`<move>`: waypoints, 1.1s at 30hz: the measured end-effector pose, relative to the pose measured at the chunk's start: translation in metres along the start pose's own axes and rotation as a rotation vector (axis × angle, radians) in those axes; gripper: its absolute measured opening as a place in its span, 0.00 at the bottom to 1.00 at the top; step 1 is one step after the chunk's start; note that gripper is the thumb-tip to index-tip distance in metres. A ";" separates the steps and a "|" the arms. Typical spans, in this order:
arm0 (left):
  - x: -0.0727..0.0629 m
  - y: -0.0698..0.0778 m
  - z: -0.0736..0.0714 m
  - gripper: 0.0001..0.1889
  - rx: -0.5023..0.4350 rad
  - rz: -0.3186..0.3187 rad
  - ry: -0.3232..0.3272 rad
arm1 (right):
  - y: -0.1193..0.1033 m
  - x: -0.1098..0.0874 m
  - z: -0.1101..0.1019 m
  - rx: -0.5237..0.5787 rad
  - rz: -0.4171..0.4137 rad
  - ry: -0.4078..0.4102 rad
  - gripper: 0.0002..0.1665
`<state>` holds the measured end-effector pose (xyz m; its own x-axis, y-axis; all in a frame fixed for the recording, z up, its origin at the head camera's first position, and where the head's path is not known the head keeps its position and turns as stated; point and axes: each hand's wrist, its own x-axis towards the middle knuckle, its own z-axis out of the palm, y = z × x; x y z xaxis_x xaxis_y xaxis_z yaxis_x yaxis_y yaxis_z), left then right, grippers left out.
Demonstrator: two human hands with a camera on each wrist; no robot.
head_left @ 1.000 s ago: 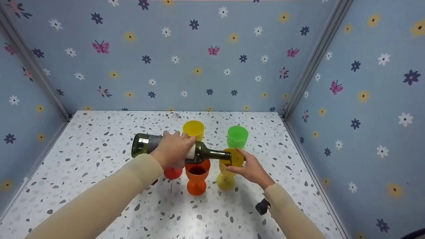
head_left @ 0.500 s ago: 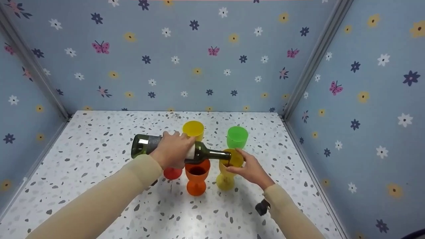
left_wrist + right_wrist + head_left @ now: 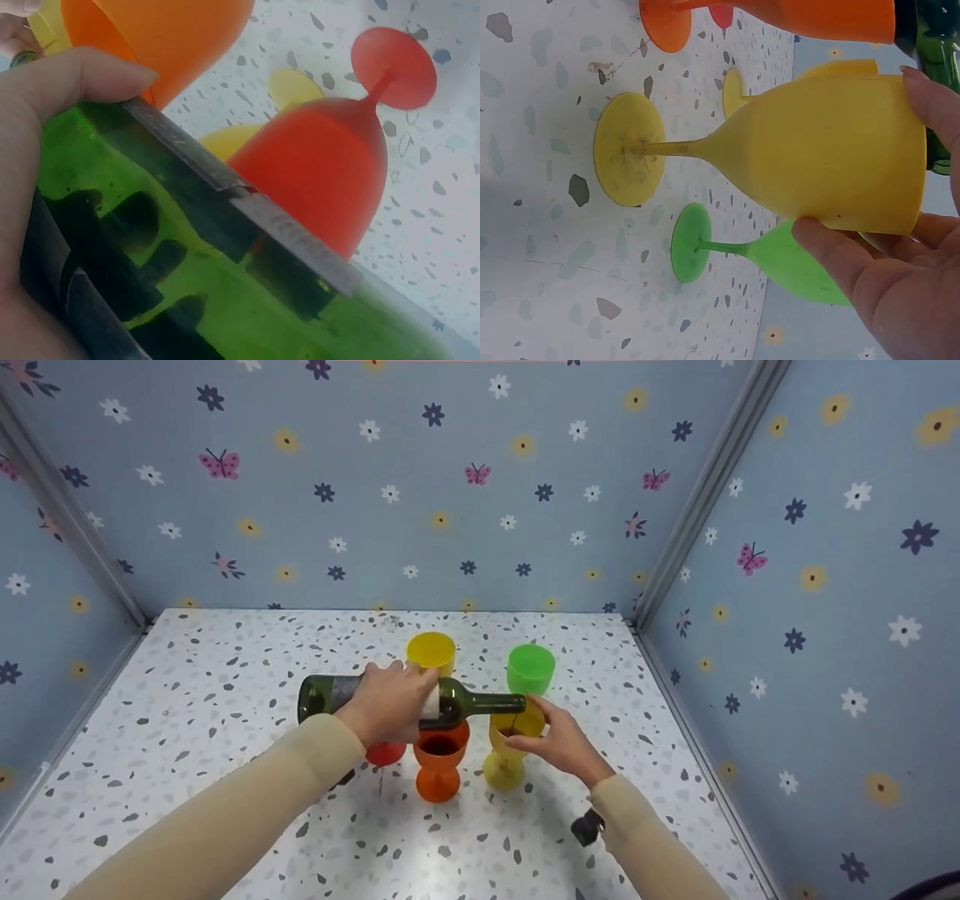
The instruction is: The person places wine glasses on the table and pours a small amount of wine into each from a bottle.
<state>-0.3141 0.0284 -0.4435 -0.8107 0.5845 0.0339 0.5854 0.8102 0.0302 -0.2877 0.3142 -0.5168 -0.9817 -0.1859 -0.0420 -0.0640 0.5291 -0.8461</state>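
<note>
My left hand (image 3: 391,703) grips a green glass wine bottle (image 3: 480,703) round its body and holds it nearly level. Its mouth is over the front yellow goblet (image 3: 504,771), and a thin dark stream runs from it into the bowl. Some dark liquid shows inside. With thumb and fingers my right hand (image 3: 564,741) holds that goblet near the rim; its foot is on the table in the right wrist view. Below the bottle's shoulder stands an orange goblet (image 3: 439,765) with dark liquid in it. A red goblet (image 3: 322,165) is mostly hidden behind my left hand in the head view.
Behind the bottle stands another yellow goblet (image 3: 431,651). A green goblet (image 3: 531,669) is at the back right, close behind the held one. Flower-patterned walls (image 3: 420,540) enclose the speckled white table (image 3: 225,697) at the back and sides.
The bottle has tipped back slightly, its neck rising and its base dropping, and the stream looks thinner. My right hand stays on the yellow goblet. The head view has shifted a little.
</note>
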 end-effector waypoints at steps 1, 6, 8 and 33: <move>0.000 0.000 0.000 0.44 -0.011 -0.008 -0.001 | -0.001 0.000 0.001 0.005 0.000 -0.001 0.52; 0.000 0.000 0.000 0.42 -0.065 -0.042 -0.005 | -0.001 0.000 0.001 0.019 0.007 0.003 0.50; 0.000 0.001 -0.001 0.40 -0.080 -0.051 -0.007 | -0.001 0.001 0.001 0.016 0.002 0.003 0.50; -0.034 -0.027 0.001 0.34 -0.165 -0.113 0.012 | 0.001 -0.001 0.002 -0.034 0.048 0.023 0.56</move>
<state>-0.3021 -0.0138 -0.4470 -0.8716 0.4892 0.0334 0.4856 0.8516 0.1974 -0.2861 0.3129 -0.5184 -0.9876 -0.1407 -0.0691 -0.0228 0.5652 -0.8246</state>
